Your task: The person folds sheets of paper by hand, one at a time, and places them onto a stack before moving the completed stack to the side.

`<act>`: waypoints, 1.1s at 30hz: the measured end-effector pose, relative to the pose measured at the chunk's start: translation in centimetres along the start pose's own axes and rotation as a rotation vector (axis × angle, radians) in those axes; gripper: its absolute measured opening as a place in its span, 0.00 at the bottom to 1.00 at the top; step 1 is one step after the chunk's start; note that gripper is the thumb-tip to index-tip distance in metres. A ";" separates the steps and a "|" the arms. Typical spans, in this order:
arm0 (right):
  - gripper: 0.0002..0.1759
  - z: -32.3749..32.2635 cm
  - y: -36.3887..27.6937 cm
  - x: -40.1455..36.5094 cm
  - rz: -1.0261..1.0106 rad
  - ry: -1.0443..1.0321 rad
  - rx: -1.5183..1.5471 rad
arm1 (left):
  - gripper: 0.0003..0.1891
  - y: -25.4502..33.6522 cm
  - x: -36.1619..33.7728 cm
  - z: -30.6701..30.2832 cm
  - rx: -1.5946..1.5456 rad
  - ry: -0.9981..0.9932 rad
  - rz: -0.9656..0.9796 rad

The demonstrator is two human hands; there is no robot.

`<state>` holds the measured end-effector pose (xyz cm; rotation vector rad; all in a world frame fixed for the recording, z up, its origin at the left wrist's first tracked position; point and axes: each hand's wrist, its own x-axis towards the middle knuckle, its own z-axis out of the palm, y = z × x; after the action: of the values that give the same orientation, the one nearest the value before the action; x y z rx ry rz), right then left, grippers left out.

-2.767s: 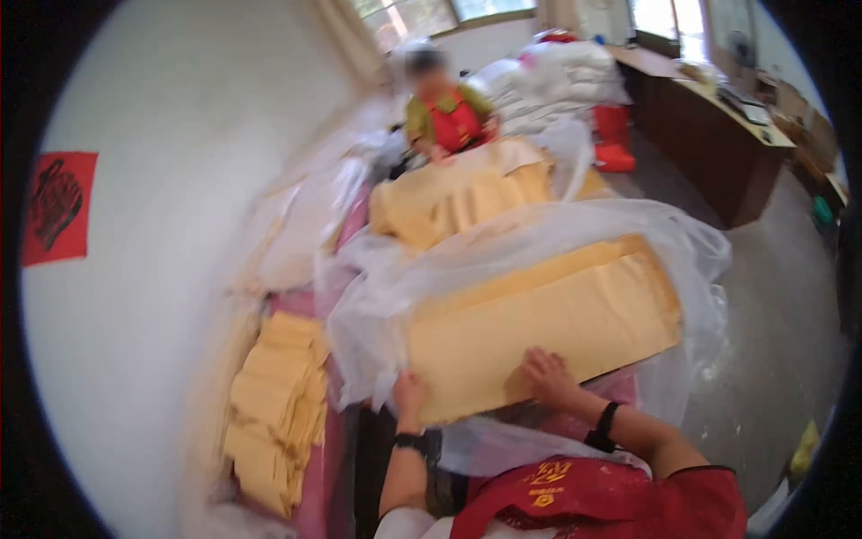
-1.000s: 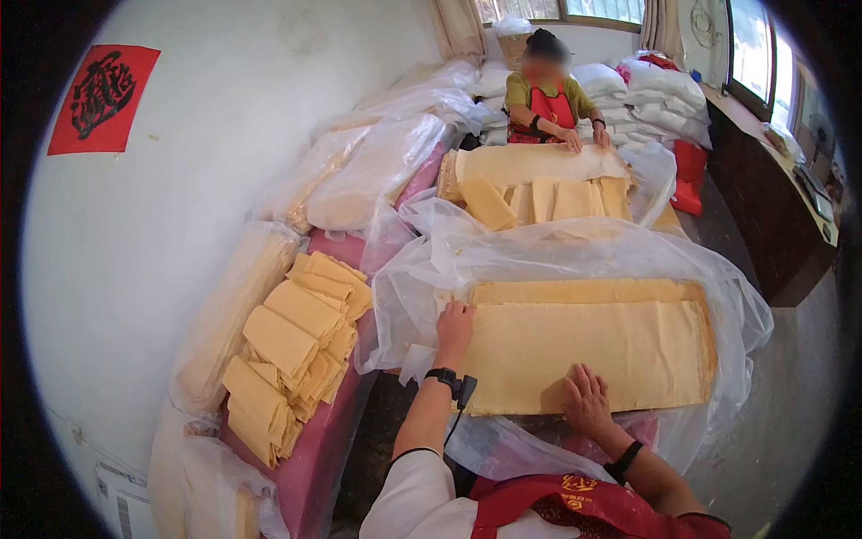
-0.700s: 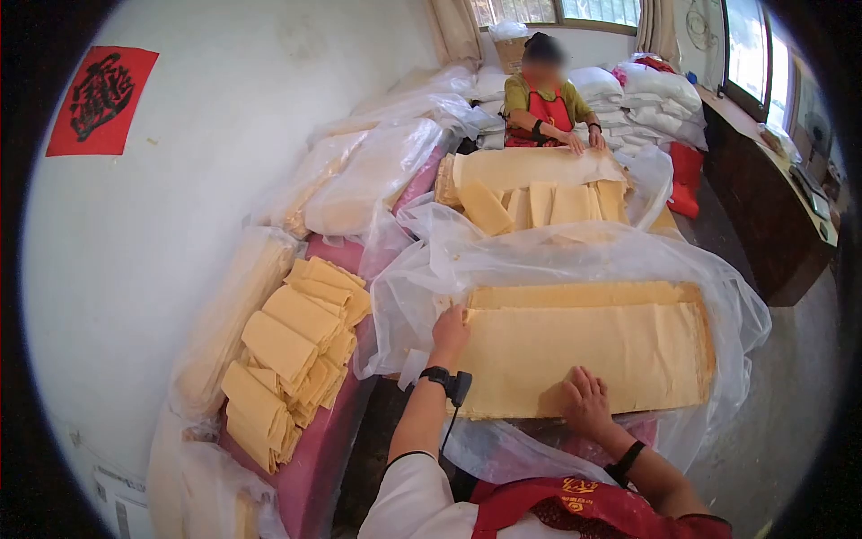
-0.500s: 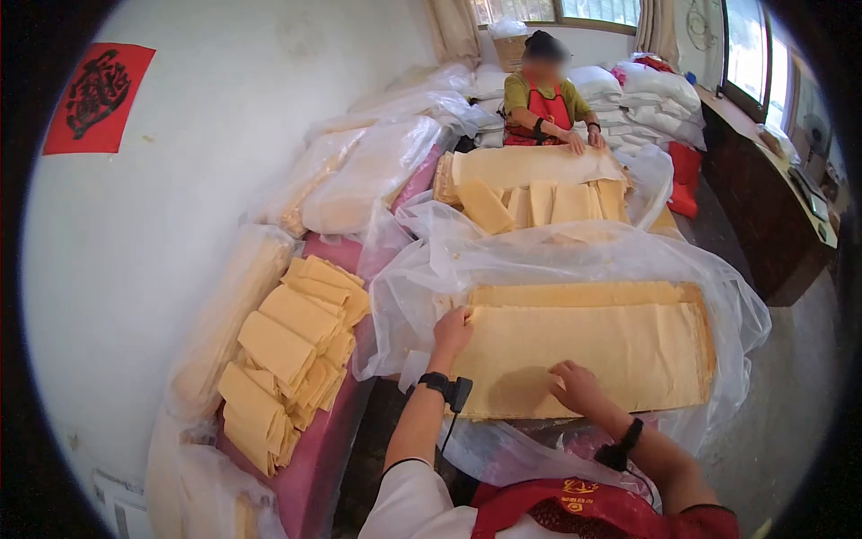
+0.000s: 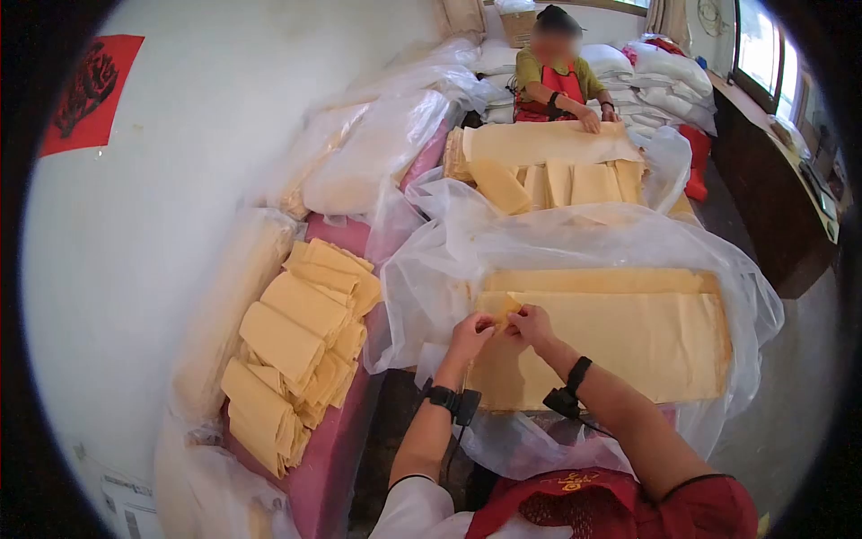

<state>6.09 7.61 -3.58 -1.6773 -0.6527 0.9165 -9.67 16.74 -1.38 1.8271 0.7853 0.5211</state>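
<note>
A wide, pale yellow sheet (image 5: 611, 346) lies flat on top of a stack of similar sheets (image 5: 620, 280), just ahead of the wearer and slightly right, its long side running left to right. Its far left corner, at ten o'clock on the sheet, is turned up between two bare hands. The right hand (image 5: 533, 325) has thumb and fingers pinched together on that corner. The left hand (image 5: 471, 338) is just beside it, fingers curled close together; whether they grip the edge cannot be told.

To part the layer cleanly, it would seem best to pinch lightly with the fingertips, check that only one layer is caught, and ease the corner up at a low angle. A sharp tug could tear the thin-looking edge. The left hand could steady the layers beneath.

Clear plastic sheeting (image 5: 422, 269) surrounds the stack, rumpled at its left, far and right sides. At nine o'clock from the stack, folded yellow pieces (image 5: 283, 346) lie heaped on a pink surface (image 5: 337, 449). At twelve o'clock, beyond the plastic, a co-worker (image 5: 557, 76) in a red apron has hands at another stack (image 5: 548, 142).
</note>
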 end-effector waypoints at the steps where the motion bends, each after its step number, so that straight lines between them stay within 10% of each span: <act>1: 0.09 -0.1 -2.0 -1.4 0.042 0.005 0.084 | 0.17 -0.2 0.4 -0.1 0.022 -0.008 0.028; 10: 0.15 1.0 0.1 -0.2 -0.171 -0.041 -0.202 | 0.09 1.5 0.0 0.2 0.494 0.076 0.296; 18: 0.13 1.0 -1.3 -1.0 -0.098 -0.064 -0.254 | 0.06 0.1 1.3 -0.6 0.286 0.138 0.194; 21: 0.10 0.8 0.1 -0.4 -0.387 -0.117 -0.375 | 0.07 -0.8 1.7 -0.7 0.324 0.170 0.217; 23: 0.06 0.2 -2.6 -2.4 0.126 -0.149 0.272 | 0.08 -0.7 1.7 -0.8 0.351 0.185 0.236; 29: 0.05 -1.7 -3.0 -4.8 0.137 -0.169 0.511 | 0.12 0.8 0.4 -0.5 0.360 0.252 0.123; 31: 0.05 -1.3 -3.2 -4.9 0.128 -0.126 0.493 | 0.16 5.3 -1.8 -1.2 0.733 0.418 0.662; 33: 0.04 -0.9 -2.9 -4.6 0.124 -0.088 0.478 | 0.18 2.6 -3.3 -0.5 0.560 0.171 0.550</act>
<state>4.38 4.33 0.51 -1.2636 -0.3507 1.1380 -11.55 14.02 1.18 2.5691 0.5624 0.8807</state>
